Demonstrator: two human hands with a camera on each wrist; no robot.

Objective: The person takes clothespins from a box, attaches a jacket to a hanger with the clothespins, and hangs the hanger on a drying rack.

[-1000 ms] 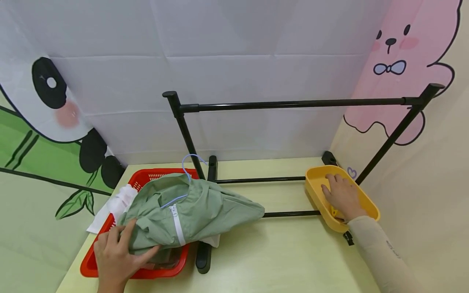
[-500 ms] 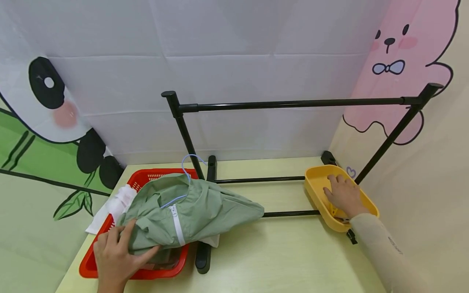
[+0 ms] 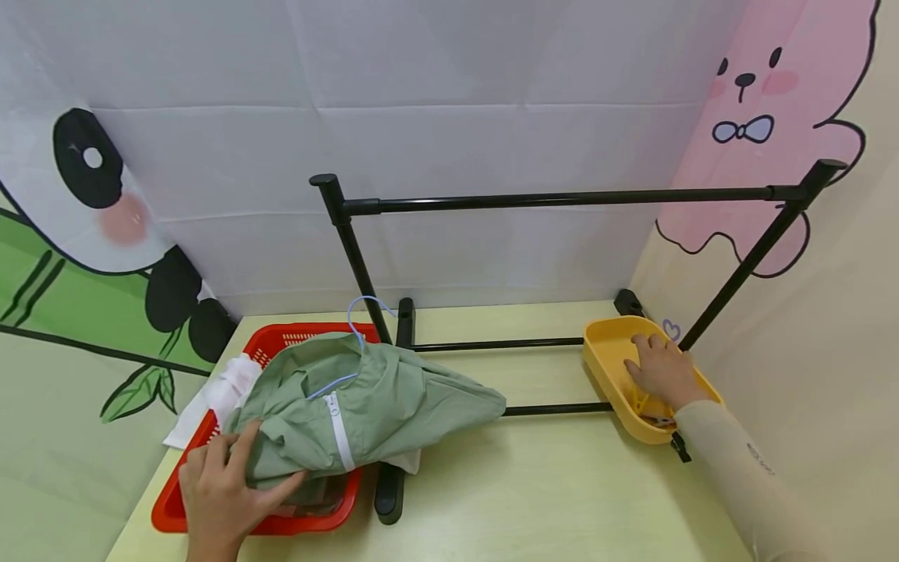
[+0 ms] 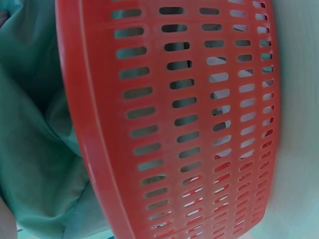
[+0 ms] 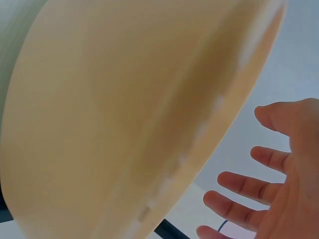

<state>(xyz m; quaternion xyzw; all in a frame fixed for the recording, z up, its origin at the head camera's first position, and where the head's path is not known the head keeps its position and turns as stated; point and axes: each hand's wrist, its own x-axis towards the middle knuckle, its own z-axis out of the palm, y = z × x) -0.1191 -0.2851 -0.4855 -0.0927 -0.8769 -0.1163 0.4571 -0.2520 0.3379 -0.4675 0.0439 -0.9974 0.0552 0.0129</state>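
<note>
A green zip-up jacket (image 3: 421,398), with a blue hanger (image 3: 351,316) at its neck, lies over a red plastic basket (image 3: 165,503). My left hand (image 3: 225,484) rests on the jacket's near left part, fingers and thumb spread. In the left wrist view, the perforated basket wall (image 4: 164,99) stands beside the green cloth (image 4: 35,149). My right hand (image 3: 667,371) hovers over a yellow tray (image 3: 604,351) at the right, fingers loosely extended. The right wrist view shows that hand (image 5: 279,184) with nothing between its fingers. Small yellow and metallic pieces (image 3: 653,420) lie in the tray, partly hidden.
A black garment rack (image 3: 562,200) stands on the pale table (image 3: 548,492), its lower bars running between basket and tray. White cloth (image 3: 225,394) hangs over the basket's left side. Printed walls rise behind and at both sides.
My right hand has shifted slightly to the right and lower over the yellow tray, exposing more of the small pieces. My left hand and the jacket look unmoved.
</note>
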